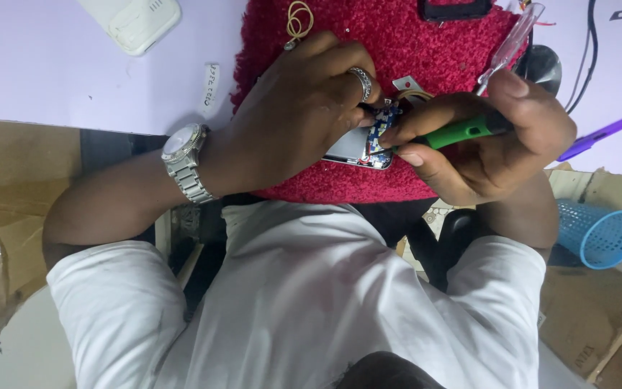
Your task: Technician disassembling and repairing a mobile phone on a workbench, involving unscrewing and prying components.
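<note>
At the centre we see an opened phone [360, 148] lying on a red fuzzy mat [426, 50], its back off so that the blue and white board inside shows. The mat probably keeps the phone from sliding and catches small parts.

Our left hand [304, 108], with a ring and a metal wristwatch [185, 162], is laid over the phone's upper edge, its fingers [340, 61] curled down and pressing it onto the mat; they pin it rather than wrap around it, which holds it steady for the tool.

Our right hand [494, 137] has its fingers closed tightly around a green-handled screwdriver [462, 131], gripped near the front like a pen, the tip at the exposed board by the phone's right end. The low grip suits fine, careful work.

Further out on the mat lie rubber bands [299, 18] and a second, clear-handled screwdriver [509, 43], within reach. The mat rests on a pale purple tabletop [59, 72] that also carries a white plastic case [132, 21] and a purple pen [602, 133]. Below the edge at the right sits a blue mesh basket [602, 234].
</note>
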